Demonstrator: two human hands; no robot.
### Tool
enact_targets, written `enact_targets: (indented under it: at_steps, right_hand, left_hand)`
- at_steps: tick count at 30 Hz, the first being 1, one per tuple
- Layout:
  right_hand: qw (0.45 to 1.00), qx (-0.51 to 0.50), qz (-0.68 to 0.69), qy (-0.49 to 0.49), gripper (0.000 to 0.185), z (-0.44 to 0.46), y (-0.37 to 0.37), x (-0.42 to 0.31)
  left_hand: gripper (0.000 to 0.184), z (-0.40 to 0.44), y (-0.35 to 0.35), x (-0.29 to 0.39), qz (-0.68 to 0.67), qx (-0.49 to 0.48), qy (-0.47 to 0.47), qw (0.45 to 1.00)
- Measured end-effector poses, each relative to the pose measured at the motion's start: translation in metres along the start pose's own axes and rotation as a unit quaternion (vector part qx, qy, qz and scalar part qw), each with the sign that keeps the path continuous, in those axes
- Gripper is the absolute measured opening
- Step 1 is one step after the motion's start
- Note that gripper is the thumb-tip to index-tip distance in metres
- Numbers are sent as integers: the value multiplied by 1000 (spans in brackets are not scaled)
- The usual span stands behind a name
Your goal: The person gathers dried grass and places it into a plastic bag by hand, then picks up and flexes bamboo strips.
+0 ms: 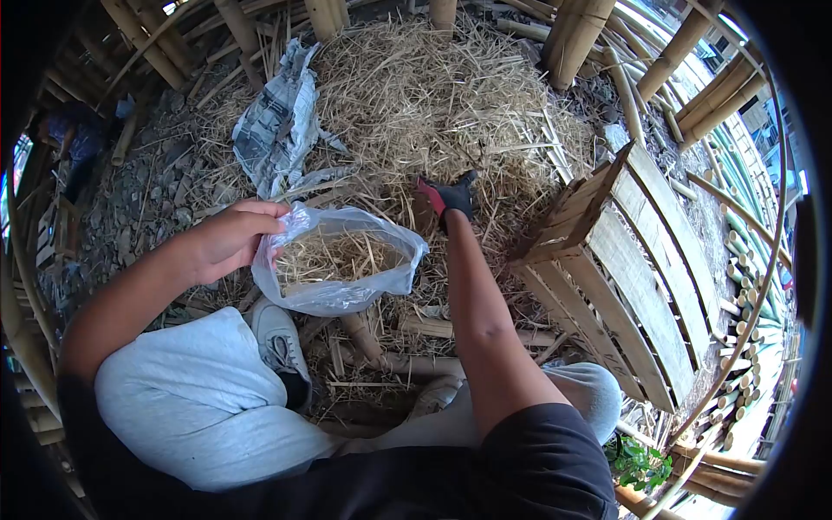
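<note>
My left hand (236, 241), bare, pinches the rim of a clear plastic bag (347, 299) between thumb and fingers. The bag's mouth faces up, and dry straw (334, 258) lies inside it. My right hand (449, 196) wears a black and red glove and rests at the near edge of a large heap of straw (425, 104), just right of the bag. Its thumb and fingers are spread apart, with some fingers partly down in the straw; nothing shows held in it.
A wooden slatted crate (641, 269) stands on the right. Crumpled newspaper (279, 121) lies left of the heap. Bamboo posts (576, 39) rise behind it, and cut bamboo poles (745, 347) are stacked far right. Another person (76, 139) is at the far left.
</note>
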State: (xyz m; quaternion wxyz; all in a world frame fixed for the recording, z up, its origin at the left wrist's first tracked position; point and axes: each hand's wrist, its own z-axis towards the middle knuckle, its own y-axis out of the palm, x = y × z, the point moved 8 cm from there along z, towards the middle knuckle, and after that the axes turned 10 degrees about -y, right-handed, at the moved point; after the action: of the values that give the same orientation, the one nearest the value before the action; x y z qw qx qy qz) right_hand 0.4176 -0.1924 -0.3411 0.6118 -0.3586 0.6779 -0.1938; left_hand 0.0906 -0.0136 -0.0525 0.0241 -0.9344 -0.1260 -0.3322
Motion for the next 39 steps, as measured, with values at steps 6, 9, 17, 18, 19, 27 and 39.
enact_targets:
  at_steps: [6, 9, 17, 18, 19, 27, 39]
  right_hand:
    - [982, -117, 147, -6, 45, 37, 87, 47]
    - [963, -62, 255, -67, 22, 33, 27, -7]
    - [933, 90, 110, -331, 16, 56, -90, -80]
    - [930, 106, 118, -331, 14, 45, -108, -90]
    - [927, 122, 127, -331, 13, 32, -127, -102]
    - [756, -22, 630, -176, 23, 60, -100, -81]
    - [789, 33, 580, -199, 68, -3, -170, -148]
  left_hand:
    - [40, 6, 4, -9, -2, -7, -28, 1000]
    - [41, 9, 3, -11, -11, -20, -27, 999]
    - [37, 11, 5, -9, -18, -32, -34, 999]
    - [37, 12, 4, -10, -15, -33, -34, 999]
    - [37, 13, 2, -11, -11, -34, -34, 999]
    - [41, 11, -1, -10, -23, -30, -23, 999]
    - [48, 11, -2, -10, -10, -26, -26, 999]
